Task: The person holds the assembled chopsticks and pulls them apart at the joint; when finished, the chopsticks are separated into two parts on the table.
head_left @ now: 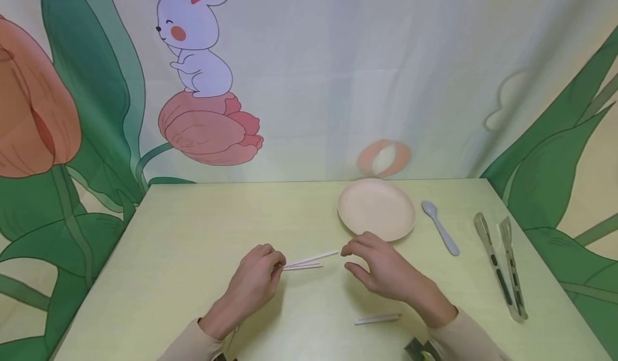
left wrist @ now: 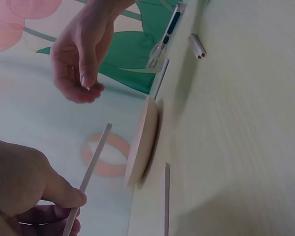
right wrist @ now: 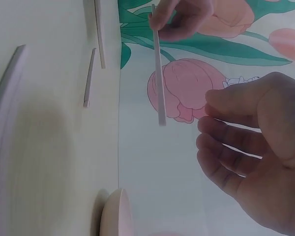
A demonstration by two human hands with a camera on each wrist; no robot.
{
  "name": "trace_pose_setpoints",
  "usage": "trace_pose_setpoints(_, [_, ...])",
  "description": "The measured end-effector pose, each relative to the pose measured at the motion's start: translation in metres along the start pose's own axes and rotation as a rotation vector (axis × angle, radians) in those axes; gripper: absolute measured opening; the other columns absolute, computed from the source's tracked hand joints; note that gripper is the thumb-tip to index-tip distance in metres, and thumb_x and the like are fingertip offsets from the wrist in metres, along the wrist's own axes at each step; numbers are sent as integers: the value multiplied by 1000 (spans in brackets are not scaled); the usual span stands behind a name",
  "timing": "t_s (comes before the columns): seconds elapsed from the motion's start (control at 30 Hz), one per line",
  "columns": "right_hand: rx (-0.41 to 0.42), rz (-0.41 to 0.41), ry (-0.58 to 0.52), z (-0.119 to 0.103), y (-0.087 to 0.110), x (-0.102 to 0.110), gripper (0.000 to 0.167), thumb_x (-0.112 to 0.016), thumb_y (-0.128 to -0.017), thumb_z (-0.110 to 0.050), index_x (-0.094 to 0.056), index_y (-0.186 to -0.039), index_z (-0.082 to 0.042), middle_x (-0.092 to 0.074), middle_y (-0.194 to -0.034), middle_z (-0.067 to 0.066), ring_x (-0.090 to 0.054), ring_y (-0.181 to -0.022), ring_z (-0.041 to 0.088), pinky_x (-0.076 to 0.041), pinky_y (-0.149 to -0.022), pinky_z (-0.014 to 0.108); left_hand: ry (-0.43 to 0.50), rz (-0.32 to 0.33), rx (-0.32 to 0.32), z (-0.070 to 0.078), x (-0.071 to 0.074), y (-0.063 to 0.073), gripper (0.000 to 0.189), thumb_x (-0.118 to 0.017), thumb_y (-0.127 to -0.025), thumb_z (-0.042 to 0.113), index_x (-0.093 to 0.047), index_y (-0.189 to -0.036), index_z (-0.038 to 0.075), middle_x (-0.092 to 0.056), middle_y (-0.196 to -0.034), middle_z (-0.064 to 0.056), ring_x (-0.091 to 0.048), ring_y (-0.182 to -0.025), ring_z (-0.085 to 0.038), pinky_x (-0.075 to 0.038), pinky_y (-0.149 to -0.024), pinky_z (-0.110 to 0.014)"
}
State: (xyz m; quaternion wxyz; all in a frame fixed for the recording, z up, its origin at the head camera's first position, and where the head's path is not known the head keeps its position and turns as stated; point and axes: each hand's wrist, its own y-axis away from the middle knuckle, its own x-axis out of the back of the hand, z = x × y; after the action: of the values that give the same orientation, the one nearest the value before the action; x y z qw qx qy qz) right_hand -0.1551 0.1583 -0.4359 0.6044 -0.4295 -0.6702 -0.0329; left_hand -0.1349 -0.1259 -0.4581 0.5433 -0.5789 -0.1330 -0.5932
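A slim pale stick (head_left: 316, 256) is pinched between thumb and fingers of my left hand (head_left: 256, 278), its free end slanting to the right above the table. In the right wrist view that held stick (right wrist: 160, 83) is clear of the tabletop. Below it in the head view lie more pale sticks (head_left: 309, 266). My right hand (head_left: 386, 267) hovers just beyond the held stick's tip, fingers loosely bent and thumb apart, holding nothing; a gap shows between hand and stick. Nearer the front, a short bundle of pale sticks (head_left: 377, 319) lies on the table below my right forearm.
A round beige plate (head_left: 376, 209) sits at the back of the pale yellow table (head_left: 203, 216). To its right are a grey spoon (head_left: 440, 228) and metal tongs (head_left: 502, 270) with dark inlays. Behind the table hangs a printed curtain (head_left: 309, 82).
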Motion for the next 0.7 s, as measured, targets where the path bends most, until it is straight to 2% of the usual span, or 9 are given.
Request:
trace_pose_setpoints(0.27, [17,12,5,-1,-15,-3,18,-76,-83,-15,-68,-99,-11,-65,-98,-4,-58,-93,12,-51,-79,27,18,9,-46,7,-5,-17,15,-74,-76,-5,-70,-77,9,-55,-71,3,-48,-66,-13,-42,-61,-24])
trace_pose_setpoints(0.43, [5,-13,-2,1,-21,-7,18,-75,-84,-15,-68,-100,-10,-65,-99,-3,-59,-96,13,-51,-80,28,1,2,-71,12,-8,-29,12,-75,-78,-1,-70,-78,10,-55,-72,3,-50,-68,-15,-43,-62,-25])
trace_pose_setpoints(0.7, [27,2,-20,1,-29,-14,17,-76,-83,-13,-69,-97,-9,-66,-95,-2,-60,-93,14,-51,-78,28,6,11,-110,20,-10,-39,11,-74,-80,1,-71,-80,11,-56,-73,3,-51,-69,-15,-45,-62,-26])
